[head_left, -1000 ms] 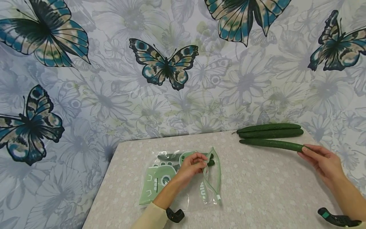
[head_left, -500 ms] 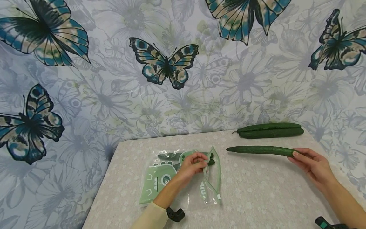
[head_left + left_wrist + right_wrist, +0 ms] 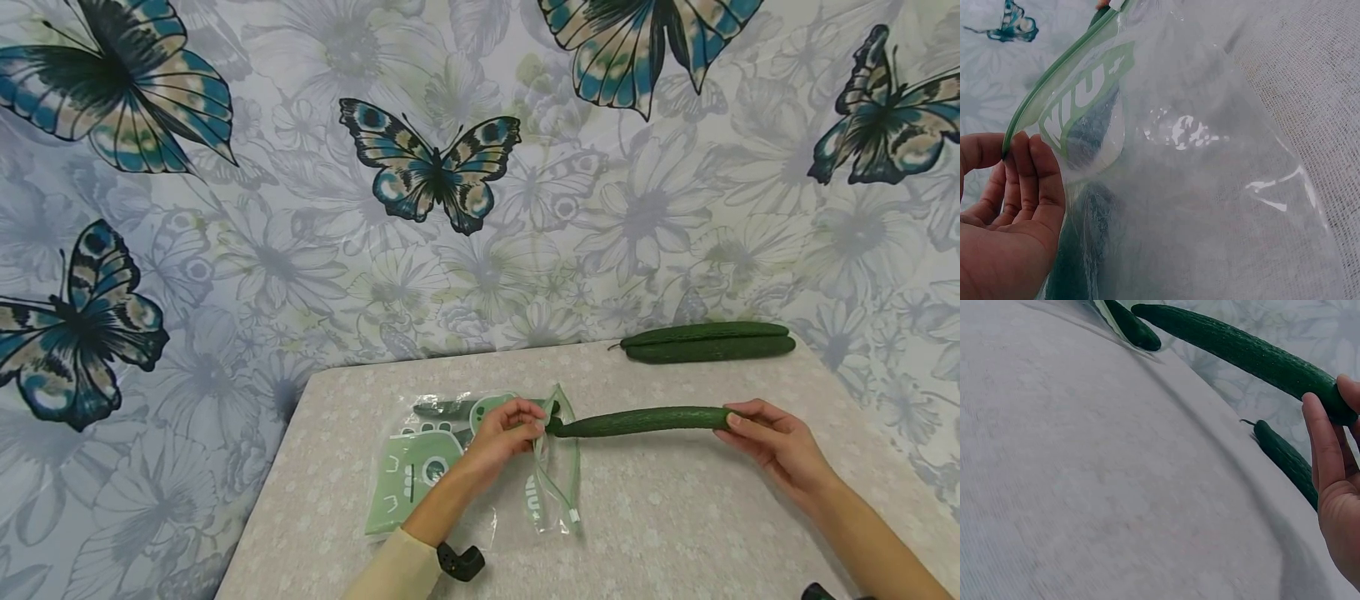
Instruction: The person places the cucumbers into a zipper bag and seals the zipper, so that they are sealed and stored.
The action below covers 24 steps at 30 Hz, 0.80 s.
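My right hand (image 3: 776, 442) pinches the thick end of a long green cucumber (image 3: 648, 422), held off the table in the right wrist view. Its thin tip points left and overlaps the mouth of a clear zip bag (image 3: 498, 508) in the head view. With thumb and fingers my left hand (image 3: 506, 433) grips the green zip edge of that bag, holding the mouth apart. The bag has a green cartoon print and a white slider (image 3: 573, 516). Inside lie cucumbers, one end (image 3: 1142, 334) showing at the opening; the left hand and print hide part of them.
Two more cucumbers (image 3: 708, 342) lie side by side at the back right of the table (image 3: 675, 533), which has a pale patterned cover. Behind the table hangs a butterfly-print cloth (image 3: 480, 283).
My right hand has lifted a cucumber away from the other two and carried it left and nearer, bringing its tip to the bag's mouth. The left hand and bag have stayed put.
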Motion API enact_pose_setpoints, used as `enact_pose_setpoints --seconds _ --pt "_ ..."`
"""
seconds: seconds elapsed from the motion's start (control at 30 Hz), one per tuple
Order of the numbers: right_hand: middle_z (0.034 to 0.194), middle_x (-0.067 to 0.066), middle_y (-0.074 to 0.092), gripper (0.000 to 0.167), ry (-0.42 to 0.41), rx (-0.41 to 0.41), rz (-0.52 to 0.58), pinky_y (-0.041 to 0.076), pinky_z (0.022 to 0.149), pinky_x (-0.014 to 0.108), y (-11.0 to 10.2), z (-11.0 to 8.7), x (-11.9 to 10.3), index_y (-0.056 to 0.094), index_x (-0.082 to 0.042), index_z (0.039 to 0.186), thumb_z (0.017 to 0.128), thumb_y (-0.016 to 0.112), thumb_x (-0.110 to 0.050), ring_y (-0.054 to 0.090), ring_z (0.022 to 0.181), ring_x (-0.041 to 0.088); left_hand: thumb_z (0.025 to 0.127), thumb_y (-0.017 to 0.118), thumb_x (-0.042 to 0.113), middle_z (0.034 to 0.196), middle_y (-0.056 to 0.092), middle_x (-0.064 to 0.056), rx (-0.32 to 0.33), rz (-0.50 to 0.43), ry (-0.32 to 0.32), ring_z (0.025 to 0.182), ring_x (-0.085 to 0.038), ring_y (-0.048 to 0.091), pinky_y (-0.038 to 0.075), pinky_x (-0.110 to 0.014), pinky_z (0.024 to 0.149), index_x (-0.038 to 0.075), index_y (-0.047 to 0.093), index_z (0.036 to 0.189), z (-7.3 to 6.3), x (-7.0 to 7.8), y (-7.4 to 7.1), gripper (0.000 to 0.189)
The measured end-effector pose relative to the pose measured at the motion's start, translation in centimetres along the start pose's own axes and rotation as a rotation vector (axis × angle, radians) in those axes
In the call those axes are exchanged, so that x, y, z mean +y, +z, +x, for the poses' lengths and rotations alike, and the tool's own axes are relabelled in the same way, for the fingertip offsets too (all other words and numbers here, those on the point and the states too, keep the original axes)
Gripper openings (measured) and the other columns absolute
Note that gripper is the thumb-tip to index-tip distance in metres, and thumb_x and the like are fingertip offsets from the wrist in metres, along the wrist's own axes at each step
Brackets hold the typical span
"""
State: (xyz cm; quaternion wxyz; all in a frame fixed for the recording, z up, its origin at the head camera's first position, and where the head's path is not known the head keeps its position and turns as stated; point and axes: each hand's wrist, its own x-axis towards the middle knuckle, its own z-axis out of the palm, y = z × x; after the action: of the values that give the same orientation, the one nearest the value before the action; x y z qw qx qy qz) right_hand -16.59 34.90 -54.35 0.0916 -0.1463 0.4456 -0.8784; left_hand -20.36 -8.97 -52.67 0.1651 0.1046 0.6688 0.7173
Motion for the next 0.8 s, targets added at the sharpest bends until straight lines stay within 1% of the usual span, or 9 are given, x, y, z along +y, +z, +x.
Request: enact_pose_setpoints --seconds 0.17,0.33,0.47,0.67,0.8 --pt "0.117 0.004 0.073 0.04 0.046 0.022 -0.058 0.062 0.097 0.032 1.1 0.8 1.2 0.076 -0.003 0.118 0.107 0.043 0.016 0.078 0.11 0.017 0.098 0.068 0.003 0.096 0.064 0.008 -0.001 -0.003 -0.001 0.084 -0.006 0.063 0.058 -0.025 0.077 -0.009 0.061 0.128 -0.1 0.1 0.0 0.032" --pt "0.116 0.002 0.072 0.036 0.087 0.02 -0.087 0.062 0.098 0.031 2.2 1.7 2.3 0.076 -0.006 0.115 0.107 0.047 0.013 0.077 0.11 0.015 0.098 0.069 0.003 0.096 0.064 0.008 0.007 -0.009 -0.003 0.084 -0.006 0.062 0.058 -0.025 0.076 -0.009 0.061 0.127 -0.3 0.2 0.1 0.033" --pt "0.116 0.001 0.07 0.033 0.111 0.004 -0.108 0.062 0.1 0.031 3.0 2.3 3.2 0.074 -0.008 0.112 0.108 0.049 0.011 0.076 0.111 0.014 0.097 0.069 0.003 0.095 0.064 0.008 0.005 -0.013 -0.002 0.084 -0.006 0.062 0.058 -0.025 0.077 -0.009 0.061 0.127 -0.2 0.1 0.1 0.033" --pt "0.116 0.0 0.071 0.029 0.139 0.002 -0.19 0.062 0.1 0.032 4.5 3.4 4.5 0.074 -0.012 0.11 0.106 0.054 0.009 0.077 0.11 0.013 0.097 0.069 0.004 0.096 0.065 0.008 0.013 -0.014 0.0 0.084 -0.005 0.061 0.057 -0.025 0.076 -0.008 0.062 0.127 -0.3 0.3 0.1 0.033" --pt "0.117 -0.001 0.07 0.026 0.165 -0.025 -0.215 0.061 0.101 0.032 5.4 4.1 5.5 0.074 -0.013 0.111 0.106 0.056 0.007 0.076 0.11 0.013 0.097 0.069 0.003 0.096 0.064 0.008 0.011 -0.015 0.004 0.084 -0.005 0.061 0.057 -0.025 0.076 -0.009 0.061 0.127 -0.3 0.2 0.1 0.033"
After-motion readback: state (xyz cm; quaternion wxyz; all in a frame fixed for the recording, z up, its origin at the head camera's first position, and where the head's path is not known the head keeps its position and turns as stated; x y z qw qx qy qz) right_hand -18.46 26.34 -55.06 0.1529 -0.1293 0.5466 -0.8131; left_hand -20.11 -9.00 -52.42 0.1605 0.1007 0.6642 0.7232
